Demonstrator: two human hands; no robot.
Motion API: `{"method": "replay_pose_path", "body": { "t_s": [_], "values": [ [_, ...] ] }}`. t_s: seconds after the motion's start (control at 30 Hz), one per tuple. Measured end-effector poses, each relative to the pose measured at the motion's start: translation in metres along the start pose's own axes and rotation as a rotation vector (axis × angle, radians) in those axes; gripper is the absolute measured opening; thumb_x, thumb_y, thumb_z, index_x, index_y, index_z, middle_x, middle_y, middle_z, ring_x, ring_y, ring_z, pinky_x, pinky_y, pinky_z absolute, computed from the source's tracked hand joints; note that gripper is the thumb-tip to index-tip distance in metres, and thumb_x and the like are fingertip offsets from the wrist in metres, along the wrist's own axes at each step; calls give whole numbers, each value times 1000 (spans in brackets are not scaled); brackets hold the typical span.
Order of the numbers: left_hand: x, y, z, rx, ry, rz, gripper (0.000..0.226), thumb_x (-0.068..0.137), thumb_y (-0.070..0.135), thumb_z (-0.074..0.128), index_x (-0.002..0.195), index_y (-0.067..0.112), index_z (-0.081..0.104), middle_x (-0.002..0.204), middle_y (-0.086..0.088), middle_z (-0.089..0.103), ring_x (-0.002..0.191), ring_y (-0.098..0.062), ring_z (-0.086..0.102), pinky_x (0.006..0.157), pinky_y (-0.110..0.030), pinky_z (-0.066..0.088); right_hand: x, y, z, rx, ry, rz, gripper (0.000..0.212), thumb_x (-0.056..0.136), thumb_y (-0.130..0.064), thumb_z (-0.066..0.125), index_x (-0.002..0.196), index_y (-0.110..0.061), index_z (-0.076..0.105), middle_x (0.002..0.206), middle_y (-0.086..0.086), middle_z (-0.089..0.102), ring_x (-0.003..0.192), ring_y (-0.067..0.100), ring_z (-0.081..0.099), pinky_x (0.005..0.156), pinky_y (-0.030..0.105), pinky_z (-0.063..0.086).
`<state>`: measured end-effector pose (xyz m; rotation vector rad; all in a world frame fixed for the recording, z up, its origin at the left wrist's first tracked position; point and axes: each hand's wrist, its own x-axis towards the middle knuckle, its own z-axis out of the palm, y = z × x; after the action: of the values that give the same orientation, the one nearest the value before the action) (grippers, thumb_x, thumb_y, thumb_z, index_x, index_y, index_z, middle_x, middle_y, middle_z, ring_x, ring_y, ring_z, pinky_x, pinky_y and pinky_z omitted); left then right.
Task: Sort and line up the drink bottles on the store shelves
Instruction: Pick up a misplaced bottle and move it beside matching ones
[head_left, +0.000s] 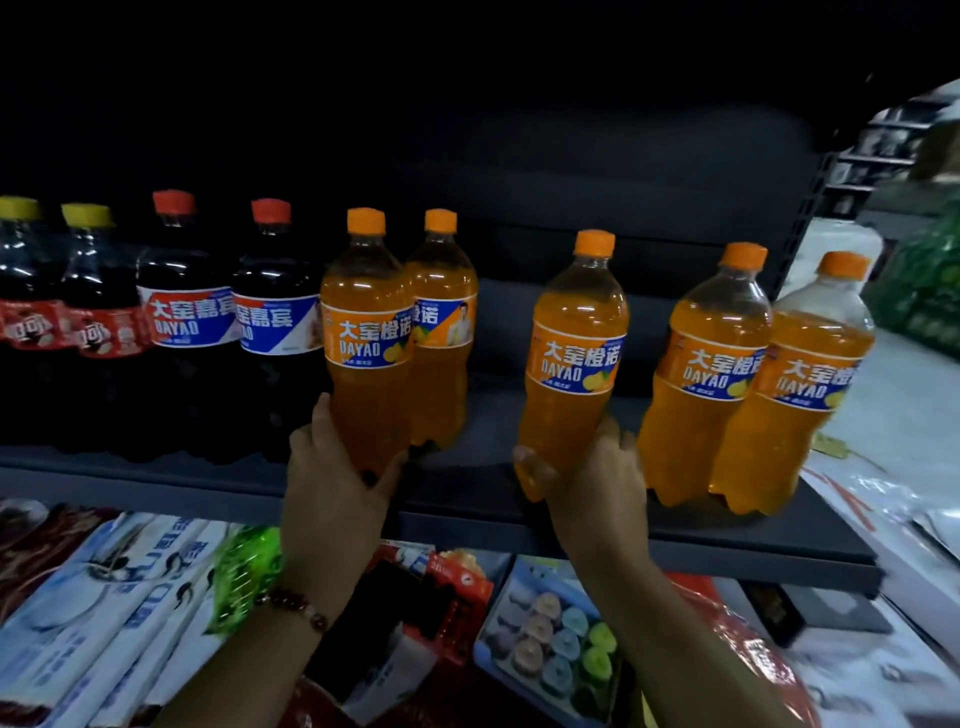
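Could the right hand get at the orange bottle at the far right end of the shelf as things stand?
Probably not at once: the right hand grips another orange bottle. Once freed, likely yes; the far-right orange bottle stands at the shelf front, unblocked.

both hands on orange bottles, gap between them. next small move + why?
Probably slide the middle bottle in the right hand leftward along the shelf, toward the pair the left hand steadies. That bottle stands alone, with an open gap to the left pair and a smaller one to the right pair. Closing the left gap would extend the orange row.
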<state>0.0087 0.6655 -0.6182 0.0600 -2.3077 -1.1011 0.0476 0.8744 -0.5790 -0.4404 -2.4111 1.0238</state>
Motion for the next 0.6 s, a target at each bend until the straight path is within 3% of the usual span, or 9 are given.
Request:
{"method": "replay_pose_path", "body": {
  "t_s": [0.13, 0.27, 0.37, 0.47, 0.53, 0.6],
  "values": [
    [2, 2, -4, 6, -11, -6, 94, 78, 43, 78, 151, 20, 23, 136, -11, 39, 117, -32, 52, 87, -46, 48, -7, -16, -25, -36, 9, -58, 97, 74, -55, 76, 149, -23, 24, 141, 4, 40, 131, 23, 38, 108, 43, 39],
    [9, -1, -4, -14, -23, -20, 92, 70, 45, 83, 144, 20, 34, 128, -8, 47, 112, -29, 55, 86, -45, 52, 16, -64, -74, -3, 163, -254, 104, 79, -51, 73, 156, -24, 9, 155, 1, 27, 142, 19, 26, 110, 35, 30],
    [9, 4, -3, -12, -20, -24, 93, 65, 44, 85, 141, 18, 38, 123, -8, 51, 113, -28, 53, 88, -48, 53, 57, -102, -102, 4, 46, -314, 96, 84, -46, 72, 156, -18, 15, 154, 6, 35, 140, 24, 35, 98, 29, 34],
    [1, 15, 0, -31, -24, -57, 95, 71, 41, 83, 146, 18, 28, 129, -9, 41, 118, -30, 47, 91, -47, 49, 83, -121, -109, -200, -168, -316, 64, 88, -38, 69, 142, -15, 43, 133, 4, 54, 118, 20, 53, 88, 31, 43],
    [0, 18, 2, -35, -36, -64, 99, 72, 46, 81, 147, 18, 23, 135, -9, 37, 123, -31, 46, 92, -49, 48, 91, -125, -112, -220, -190, -327, 48, 89, -35, 69, 130, -15, 55, 115, 1, 57, 101, 14, 52, 80, 31, 42],
    [1, 18, 1, -27, -31, -40, 100, 73, 48, 79, 149, 17, 21, 141, -10, 37, 127, -32, 45, 94, -51, 48, 96, -122, -114, -246, -148, -342, 45, 90, -36, 68, 127, -13, 58, 113, 3, 61, 96, 15, 54, 76, 31, 43]
  ]
}}
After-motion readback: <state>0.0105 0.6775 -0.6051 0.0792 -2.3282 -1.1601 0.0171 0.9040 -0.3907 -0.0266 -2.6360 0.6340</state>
